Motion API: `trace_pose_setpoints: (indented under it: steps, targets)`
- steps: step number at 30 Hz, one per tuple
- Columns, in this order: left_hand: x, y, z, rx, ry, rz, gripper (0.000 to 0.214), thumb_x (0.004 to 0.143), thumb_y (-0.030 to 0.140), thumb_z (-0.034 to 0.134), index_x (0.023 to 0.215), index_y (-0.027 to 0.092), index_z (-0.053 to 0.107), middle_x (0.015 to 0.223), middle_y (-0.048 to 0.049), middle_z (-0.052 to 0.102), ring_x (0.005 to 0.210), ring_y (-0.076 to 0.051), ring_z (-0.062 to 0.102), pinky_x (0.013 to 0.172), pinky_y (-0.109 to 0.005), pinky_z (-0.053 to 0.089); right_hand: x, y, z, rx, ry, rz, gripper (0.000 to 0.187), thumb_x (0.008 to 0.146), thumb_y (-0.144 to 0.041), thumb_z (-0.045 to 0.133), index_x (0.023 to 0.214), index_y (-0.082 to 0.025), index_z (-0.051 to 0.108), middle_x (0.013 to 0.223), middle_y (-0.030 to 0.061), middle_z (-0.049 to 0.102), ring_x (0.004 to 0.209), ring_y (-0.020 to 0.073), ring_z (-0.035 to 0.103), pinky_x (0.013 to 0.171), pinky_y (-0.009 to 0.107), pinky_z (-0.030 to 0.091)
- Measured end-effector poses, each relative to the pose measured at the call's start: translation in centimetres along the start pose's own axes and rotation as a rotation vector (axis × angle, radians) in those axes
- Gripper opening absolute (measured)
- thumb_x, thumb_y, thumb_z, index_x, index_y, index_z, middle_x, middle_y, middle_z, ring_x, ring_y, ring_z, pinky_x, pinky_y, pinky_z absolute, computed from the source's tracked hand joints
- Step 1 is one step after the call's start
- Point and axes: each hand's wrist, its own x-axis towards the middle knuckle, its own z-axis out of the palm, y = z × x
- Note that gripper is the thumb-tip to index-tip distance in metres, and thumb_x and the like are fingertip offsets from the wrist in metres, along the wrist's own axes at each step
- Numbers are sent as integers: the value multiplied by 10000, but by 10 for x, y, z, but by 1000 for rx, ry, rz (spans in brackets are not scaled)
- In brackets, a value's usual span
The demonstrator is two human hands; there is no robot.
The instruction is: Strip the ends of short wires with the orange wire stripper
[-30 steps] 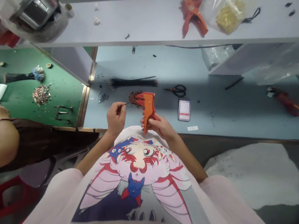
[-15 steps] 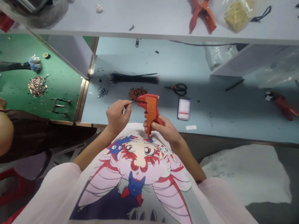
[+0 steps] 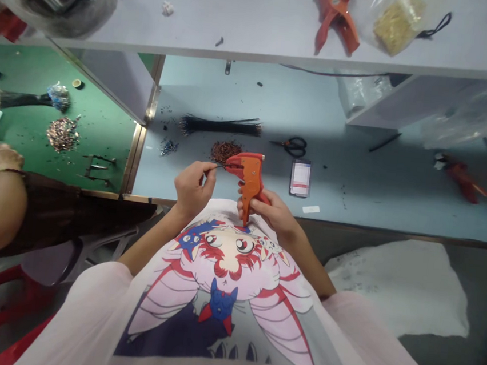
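My right hand [image 3: 272, 211] is wrapped round the handles of an orange and red wire stripper [image 3: 251, 174], held upright above the front edge of the bench. Between thumb and forefinger, my left hand [image 3: 194, 186] pinches a thin black wire [image 3: 220, 166]. The wire's end reaches the stripper's jaws; whether they grip it I cannot tell. Just behind the tool lies a heap of small copper-coloured pieces [image 3: 226, 151]. A bundle of black wires [image 3: 223, 126] rests farther back, with a small pile of bluish bits [image 3: 169, 148] to its left.
Scissors [image 3: 292, 146] and a phone [image 3: 300, 178] lie right of my hands. A second wire stripper [image 3: 463, 178] is far right, another [image 3: 337, 19] on the shelf [image 3: 257, 40]. At left, a co-worker's hand [image 3: 2, 156] holds something orange at a green bench [image 3: 105, 100].
The stripper and my right hand have shifted slightly right, away from my left hand. The co-worker's hand has moved up, and an orange object now shows in it. The view has tilted a little.
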Motion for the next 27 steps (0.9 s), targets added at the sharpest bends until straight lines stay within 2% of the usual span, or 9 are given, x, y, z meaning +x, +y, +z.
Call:
trace_pose_setpoints:
  steps: [5, 18, 23, 27]
  targets:
    - [1, 2, -1, -9, -6, -25, 152, 861, 238, 509, 901, 182, 645, 729, -14, 605, 587, -96, 462, 608, -228, 373, 1, 2, -1, 3, -19, -4, 361, 811, -340, 627, 1099, -146, 528, 853, 62, 614, 693, 149, 598, 598, 285, 498]
    - [1, 6, 1, -37, -16, -63, 161, 866, 257, 505, 893, 187, 647, 731, -14, 601, 588, -98, 458, 606, -231, 370, -1, 0, -4, 4, -42, 11, 359, 818, -341, 618, 1105, -151, 514, 858, 63, 614, 695, 153, 602, 608, 293, 502]
    - [0, 6, 1, -38, -28, -25, 157, 868, 248, 502, 906, 186, 641, 747, -19, 610, 596, -100, 466, 609, -230, 375, -1, -1, -2, -5, -48, 5, 336, 820, -337, 612, 1088, -155, 524, 856, 61, 614, 692, 154, 605, 609, 294, 503]
    - [0, 8, 2, -34, -38, -44, 159, 866, 256, 507, 900, 189, 647, 746, -19, 612, 594, -101, 463, 619, -233, 375, -1, -1, -2, -17, -51, 2, 314, 818, -340, 617, 1054, -154, 524, 816, 46, 604, 640, 143, 600, 552, 275, 490]
